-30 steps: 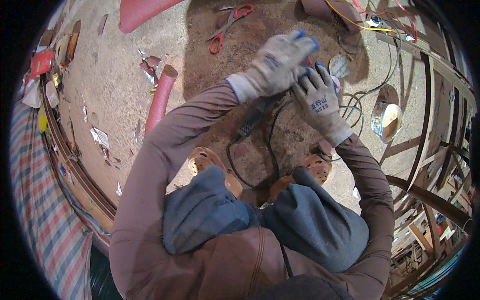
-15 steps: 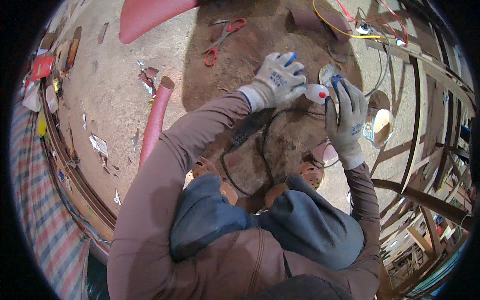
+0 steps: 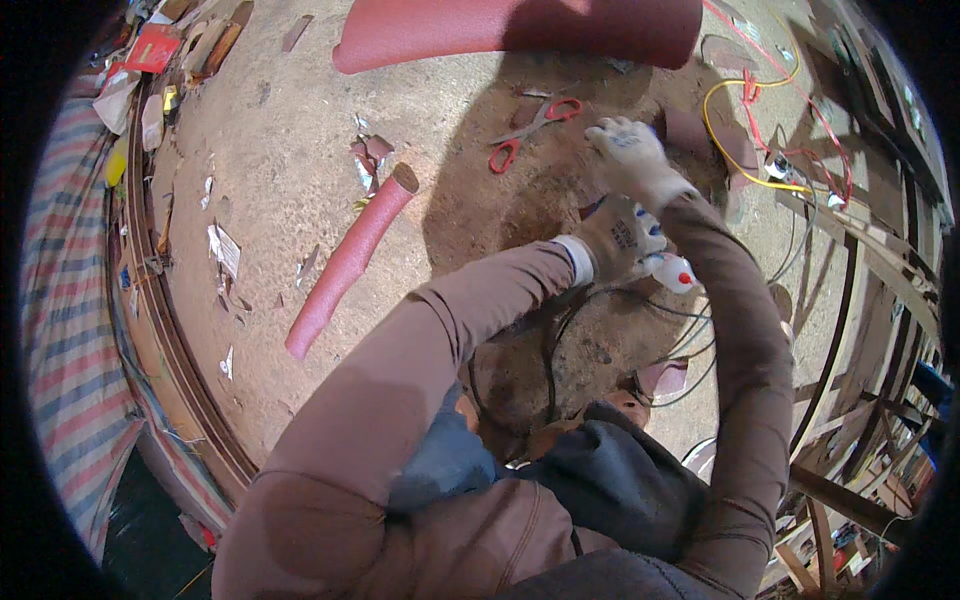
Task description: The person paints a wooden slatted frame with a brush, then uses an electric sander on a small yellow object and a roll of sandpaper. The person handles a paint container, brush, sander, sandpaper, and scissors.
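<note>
My left hand (image 3: 617,236), in a white knit glove, is closed around a small white bottle with a red cap (image 3: 676,271), held just above the dirt floor. My right hand (image 3: 630,152), also gloved, reaches farther out and presses down at the edge of a dark red scrap (image 3: 688,128) on the ground. Its fingers are hidden under the back of the glove. Red-handled scissors (image 3: 528,132) lie just left of that hand. Black cables (image 3: 556,335) run under my left forearm toward my knees.
A pink foam tube (image 3: 348,262) lies on the dirt at left, and a wide red foam sheet (image 3: 520,30) lies at the top. Yellow and red wires (image 3: 762,112) loop at right near wooden frames (image 3: 880,270). Paper scraps (image 3: 222,248) and a striped cloth (image 3: 60,300) line the left side.
Both hands have moved apart. My right hand has swung up and away from the bottle to the ground by the scissors; my left hand now holds the bottle alone, lower down.
</note>
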